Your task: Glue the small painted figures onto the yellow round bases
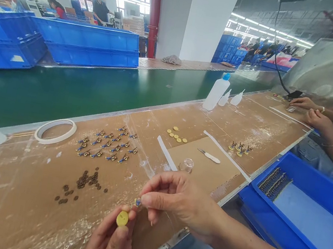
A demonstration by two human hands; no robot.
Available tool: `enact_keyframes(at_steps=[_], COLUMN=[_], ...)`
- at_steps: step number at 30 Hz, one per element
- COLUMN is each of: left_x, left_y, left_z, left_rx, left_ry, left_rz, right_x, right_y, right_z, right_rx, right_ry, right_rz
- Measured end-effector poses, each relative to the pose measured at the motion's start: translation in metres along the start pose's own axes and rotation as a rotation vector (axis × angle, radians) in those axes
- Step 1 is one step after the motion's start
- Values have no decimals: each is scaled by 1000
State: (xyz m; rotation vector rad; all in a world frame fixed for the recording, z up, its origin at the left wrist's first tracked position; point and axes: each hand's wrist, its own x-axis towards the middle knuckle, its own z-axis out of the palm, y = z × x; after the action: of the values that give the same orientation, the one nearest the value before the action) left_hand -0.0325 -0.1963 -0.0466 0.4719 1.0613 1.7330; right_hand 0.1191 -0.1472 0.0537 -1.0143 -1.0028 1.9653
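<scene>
My left hand (115,240) pinches a round yellow disc (122,219) between thumb and fingers, its flat face turned up. Just above and to the right, my right hand (169,198) holds a small blue and yellow figure (137,202) at its fingertips, close to the disc; whether the two touch is unclear. Several blue and yellow figures (105,145) lie in rows on the brown table (29,186). Nearer to me are scattered small dark discs (82,180). Several yellow discs (176,136) rest farther back.
A tape roll (55,131), white bottles (216,92), a knife (209,155) and a small clear dish (186,165) are on the table. Finished-looking figures (240,148) stand at right. A blue bin (309,209) holds more pieces. Another person's hands (318,119) work at far right.
</scene>
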Motion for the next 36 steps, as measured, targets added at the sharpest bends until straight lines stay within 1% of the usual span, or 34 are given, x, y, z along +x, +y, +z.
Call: enact_keyframes(at_steps=[2, 4, 8, 11, 14, 18, 23, 26, 31, 36], left_x=[1, 1, 0, -2, -3, -2, -1, -1, -2, -5], left_y=[-1, -2, 0, 1, 2, 1, -1, -1, -1, 1], left_z=[-3, -4, -3, -1, 0, -2, -4, -5, -5, -4], left_rx=[-8, -14, -15, -21, -22, -26, -28, -19, -16, -15], left_ry=[-10, -19, -32, -45, -64, -71, -77, -66, -29, 15], left_rz=[-21, -32, -49, -58, -84, -94, -94, -107, -122, -134], right_x=[0, -1, -3, -5, -7, -8, -9, -9, -9, -9], right_y=[3, 8, 15, 19, 21, 21, 22, 23, 23, 22], right_z=[-1, -2, -4, -3, 0, 5, 8, 10, 12, 12], right_rx=[52, 75, 105, 114, 66, 15, 38, 29, -52, -37], right_ry=[46, 62, 40, 25, 9, 7, -23, -21, 62, 53], right_rz=[-4, 13, 38, 9, -32, -37, -64, -75, -44, 13])
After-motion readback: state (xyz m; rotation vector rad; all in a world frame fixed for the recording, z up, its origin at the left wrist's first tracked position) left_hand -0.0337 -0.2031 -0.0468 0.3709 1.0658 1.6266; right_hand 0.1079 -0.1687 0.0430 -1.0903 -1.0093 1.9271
